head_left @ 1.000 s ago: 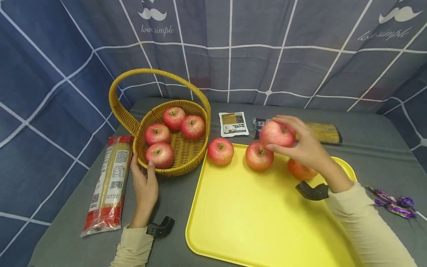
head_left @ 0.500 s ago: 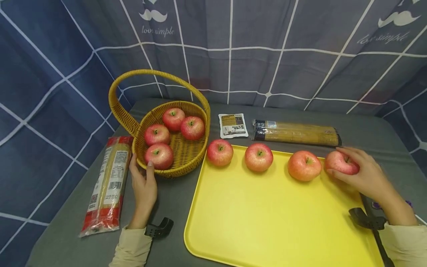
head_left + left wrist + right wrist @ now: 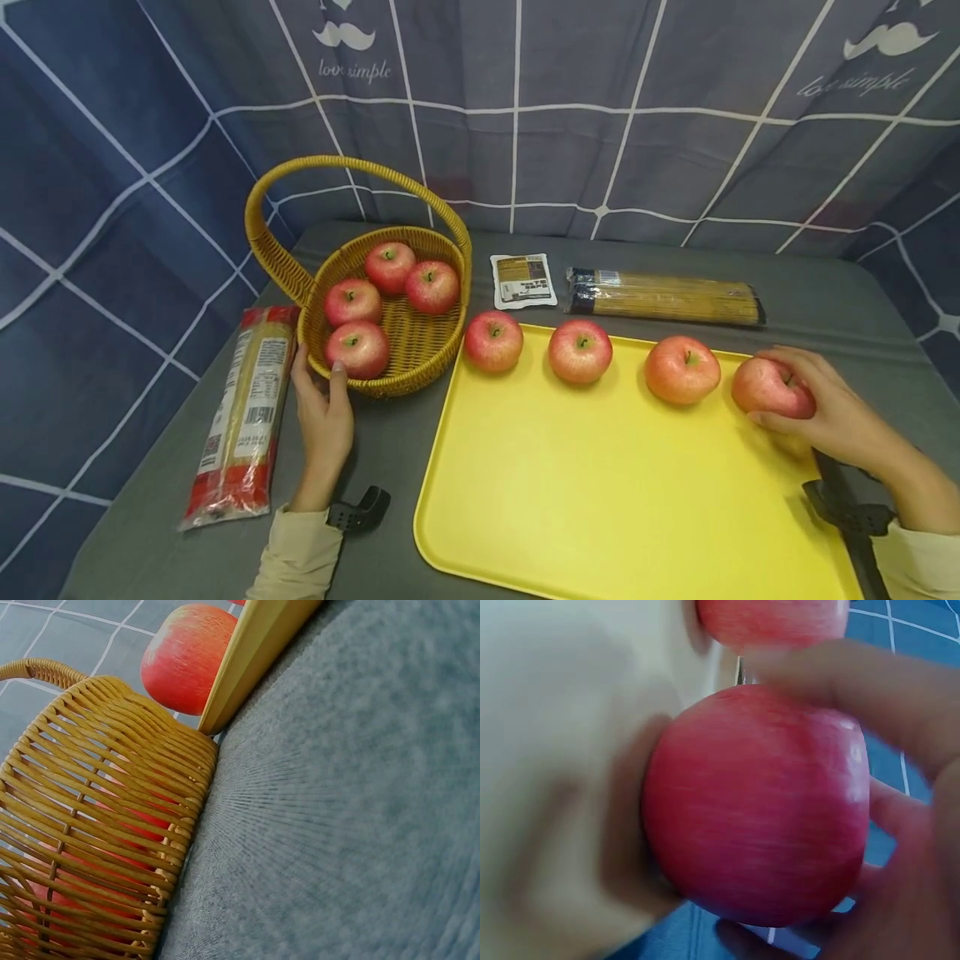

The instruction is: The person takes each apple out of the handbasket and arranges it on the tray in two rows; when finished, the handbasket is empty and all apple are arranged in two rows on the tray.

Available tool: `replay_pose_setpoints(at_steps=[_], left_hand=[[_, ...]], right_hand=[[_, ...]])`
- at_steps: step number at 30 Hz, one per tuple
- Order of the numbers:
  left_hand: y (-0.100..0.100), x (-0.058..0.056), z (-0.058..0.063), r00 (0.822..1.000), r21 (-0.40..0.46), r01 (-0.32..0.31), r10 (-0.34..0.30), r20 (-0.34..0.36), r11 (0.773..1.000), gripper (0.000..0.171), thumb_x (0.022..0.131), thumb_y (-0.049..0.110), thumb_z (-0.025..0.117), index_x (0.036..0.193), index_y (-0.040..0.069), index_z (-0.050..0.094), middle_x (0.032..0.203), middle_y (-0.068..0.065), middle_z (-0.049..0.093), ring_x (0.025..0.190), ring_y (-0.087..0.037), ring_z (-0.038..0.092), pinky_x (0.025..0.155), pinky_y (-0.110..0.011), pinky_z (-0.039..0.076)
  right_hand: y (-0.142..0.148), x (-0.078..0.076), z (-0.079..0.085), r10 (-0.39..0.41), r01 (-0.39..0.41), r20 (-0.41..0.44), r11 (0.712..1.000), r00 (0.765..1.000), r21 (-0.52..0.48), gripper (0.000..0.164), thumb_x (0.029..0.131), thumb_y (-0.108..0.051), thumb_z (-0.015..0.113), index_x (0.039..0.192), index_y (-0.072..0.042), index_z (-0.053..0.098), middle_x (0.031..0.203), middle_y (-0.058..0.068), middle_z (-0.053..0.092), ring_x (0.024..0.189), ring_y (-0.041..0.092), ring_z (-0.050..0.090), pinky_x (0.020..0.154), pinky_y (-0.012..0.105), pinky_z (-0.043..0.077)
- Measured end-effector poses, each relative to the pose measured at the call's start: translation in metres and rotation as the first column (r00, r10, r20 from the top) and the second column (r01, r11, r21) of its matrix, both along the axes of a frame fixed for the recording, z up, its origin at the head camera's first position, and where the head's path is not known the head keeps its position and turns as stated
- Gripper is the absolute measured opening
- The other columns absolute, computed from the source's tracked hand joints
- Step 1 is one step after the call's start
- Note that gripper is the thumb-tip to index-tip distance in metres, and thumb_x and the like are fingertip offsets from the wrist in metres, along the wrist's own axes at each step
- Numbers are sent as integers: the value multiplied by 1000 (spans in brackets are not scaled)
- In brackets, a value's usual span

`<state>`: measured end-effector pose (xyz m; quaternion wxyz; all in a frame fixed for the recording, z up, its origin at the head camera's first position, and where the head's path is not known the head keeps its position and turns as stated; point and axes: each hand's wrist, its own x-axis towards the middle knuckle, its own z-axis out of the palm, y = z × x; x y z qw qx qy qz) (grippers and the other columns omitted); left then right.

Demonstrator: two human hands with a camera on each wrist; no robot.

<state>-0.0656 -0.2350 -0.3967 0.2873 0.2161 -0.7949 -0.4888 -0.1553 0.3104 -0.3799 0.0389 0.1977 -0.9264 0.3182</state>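
Note:
My right hand (image 3: 840,417) grips an apple (image 3: 772,387) at the far right corner of the yellow tray (image 3: 600,500); in the right wrist view thumb and fingers wrap this red apple (image 3: 757,806) close against the tray. Left of it, three more apples stand in a row along the tray's back edge, the nearest an orange-red apple (image 3: 682,371). My left hand (image 3: 326,421) holds the front rim of the wicker basket (image 3: 408,382), thumb over the rim and fingers along the outside. Several apples lie in the basket, one red apple (image 3: 357,350) right by my thumb.
A red-ended pack of noodles (image 3: 247,417) lies left of the basket. Behind the tray are a small white sachet (image 3: 522,281) and a long clear pack of yellow sticks (image 3: 667,297). A grey checked curtain (image 3: 562,150) closes off the back.
My right hand has carried the apple rightward and down from above the tray's back edge to its far right corner, then shifted slightly. My left hand has stayed on the basket.

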Motion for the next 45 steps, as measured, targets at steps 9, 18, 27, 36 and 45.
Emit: replay_pose_setpoints(at_steps=[9,18,27,36,45], left_hand=[[0,0,1,1000,28,16,-16,-23,999,57,94,27,44,144,13,20,145,-13,27,123,-29,36,94,-48,33],[0,1,1,1000,16,8,-8,-14,1000,57,94,27,44,144,14,20,144,-13,30,116,-30,41,88,-40,35],[-1,1,2,999,30,25,-25,-24,999,57,94,28,44,144,13,19,145,-14,27,124,-30,37,96,-49,34],[-3,1,2,1000,15,26,-26,-14,1000,57,94,27,44,144,14,19,146,-14,26,124,-33,36,95,-52,33],[-2,1,3,999,12,41,-41,11,999,59,95,32,43,145,18,16,146,-13,25,121,-35,37,93,-51,34]], right_hand=[[-31,-6,26,7,-8,-23,997,1000,-76,75,76,-12,71,140,-10,33,148,22,11,133,48,9,94,72,9],[-132,-20,59,115,-137,-185,985,976,-106,63,76,-18,72,133,-21,44,139,8,37,128,32,33,98,59,26],[-270,-35,68,383,-418,-260,903,887,-97,48,84,-33,63,126,-14,51,126,0,54,116,17,51,99,36,38],[-388,-26,72,544,-546,-50,836,837,-45,55,88,-41,54,135,-14,41,133,1,48,122,12,44,101,28,35],[-447,-28,52,608,-630,175,766,774,129,83,80,-35,65,145,-15,19,147,11,24,129,23,37,103,34,34]])
